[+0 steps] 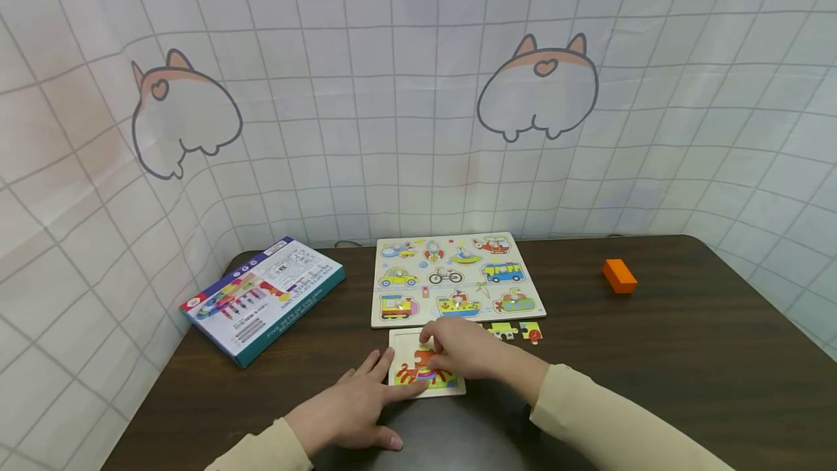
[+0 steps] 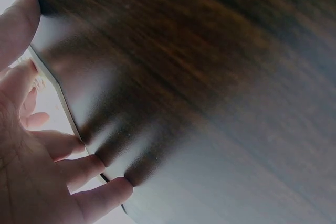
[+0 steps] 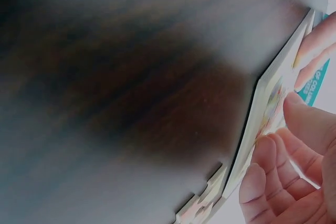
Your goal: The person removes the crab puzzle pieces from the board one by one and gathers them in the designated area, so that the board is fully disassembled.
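Observation:
A small square puzzle board [image 1: 397, 389] with a red, orange and yellow picture lies near the table's front edge. My left hand [image 1: 356, 405] is spread beside it, its index finger resting on the lower part of the board and other fingertips at the left edge. Over the board's upper right, my right hand [image 1: 461, 347] has its thumb and index finger down on the picture; whether a piece is between them is hidden. The right wrist view shows the right hand [image 3: 294, 161] with bent fingers against the board [image 3: 252, 124]. In the left wrist view the left fingers [image 2: 100, 198] touch the table.
Loose puzzle pieces [image 1: 531, 331] lie right of the small board. Behind it is a larger vehicle puzzle board [image 1: 428, 295]. A flat box [image 1: 261, 296] stands at the left, and an orange block [image 1: 618, 276] at the right.

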Available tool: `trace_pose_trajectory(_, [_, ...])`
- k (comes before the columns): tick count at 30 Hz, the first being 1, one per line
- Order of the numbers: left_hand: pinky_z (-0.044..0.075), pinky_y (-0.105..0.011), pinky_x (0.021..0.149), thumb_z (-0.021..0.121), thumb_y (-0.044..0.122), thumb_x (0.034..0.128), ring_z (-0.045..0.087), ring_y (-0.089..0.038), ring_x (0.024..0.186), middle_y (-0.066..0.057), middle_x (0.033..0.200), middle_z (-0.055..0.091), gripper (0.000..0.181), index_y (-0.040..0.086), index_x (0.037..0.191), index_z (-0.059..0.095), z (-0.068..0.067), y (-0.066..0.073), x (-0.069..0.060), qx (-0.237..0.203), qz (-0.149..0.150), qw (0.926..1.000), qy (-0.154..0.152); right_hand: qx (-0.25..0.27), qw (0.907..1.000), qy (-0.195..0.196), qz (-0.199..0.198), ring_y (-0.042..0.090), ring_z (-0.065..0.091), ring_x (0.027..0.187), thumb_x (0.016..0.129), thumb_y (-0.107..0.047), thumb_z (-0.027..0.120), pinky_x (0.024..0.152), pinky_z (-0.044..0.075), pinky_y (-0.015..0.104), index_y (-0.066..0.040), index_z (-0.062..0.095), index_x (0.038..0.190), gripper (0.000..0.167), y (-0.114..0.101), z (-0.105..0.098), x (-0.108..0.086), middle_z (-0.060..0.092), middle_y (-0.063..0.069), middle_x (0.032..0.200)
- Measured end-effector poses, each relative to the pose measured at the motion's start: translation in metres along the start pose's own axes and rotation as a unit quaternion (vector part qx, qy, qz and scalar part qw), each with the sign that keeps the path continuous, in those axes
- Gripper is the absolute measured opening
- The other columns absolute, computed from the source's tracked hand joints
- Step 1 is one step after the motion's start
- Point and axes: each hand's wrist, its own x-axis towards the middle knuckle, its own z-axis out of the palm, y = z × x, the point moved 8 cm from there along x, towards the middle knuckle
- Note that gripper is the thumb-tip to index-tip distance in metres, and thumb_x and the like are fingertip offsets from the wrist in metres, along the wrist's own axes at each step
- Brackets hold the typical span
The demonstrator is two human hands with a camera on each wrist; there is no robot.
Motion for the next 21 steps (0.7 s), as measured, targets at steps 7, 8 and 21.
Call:
trace_pose_trajectory(7, [0.035,-0.076,0.106,0.074,0.068,0.079,0.017,-0.051,0.153,-0.023,0.169,0.015,0.078,0.068,0.145,0.033,-0.0026,0.0013,-0.0003,0.005,-0.003,1.0,-0.001,-0.007,0.9997,-0.004,0.021,0.011,0.053,0.076,0.09,-0.022,0.08,0.068,0.046,0.027,-0.006,0.071,0.113,0.029,-0.0005,0.0009,0.0015,0.062,-0.001,0.081])
trace_pose_trajectory(8, [0.035,-0.076,0.106,0.074,0.068,0.079,0.017,-0.051,0.154,-0.024,0.169,0.016,0.077,0.069,0.145,0.033,-0.0019,0.0004,0.0002,0.005,-0.002,1.0,0.0,-0.008,0.9997,-0.004,0.023,0.011,0.053,0.077,0.09,-0.022,0.08,0.069,0.046,0.028,-0.006,0.071,0.113,0.029,-0.0005,0.0009,0.0015,0.062,-0.001,0.082])
trace_pose_trajectory(21, [0.036,-0.076,0.105,0.072,0.072,0.0779,0.018,-0.051,0.154,-0.022,0.17,0.016,0.077,0.071,0.143,0.031,0.0014,-0.0027,0.0013,-0.001,-0.004,1.0,-0.005,0.001,0.9995,-0.005,0.029,0.011,0.053,0.077,0.089,-0.021,0.082,0.071,0.047,0.028,-0.007,0.066,0.109,0.03,0.0012,0.0008,0.0035,0.06,-0.001,0.085])
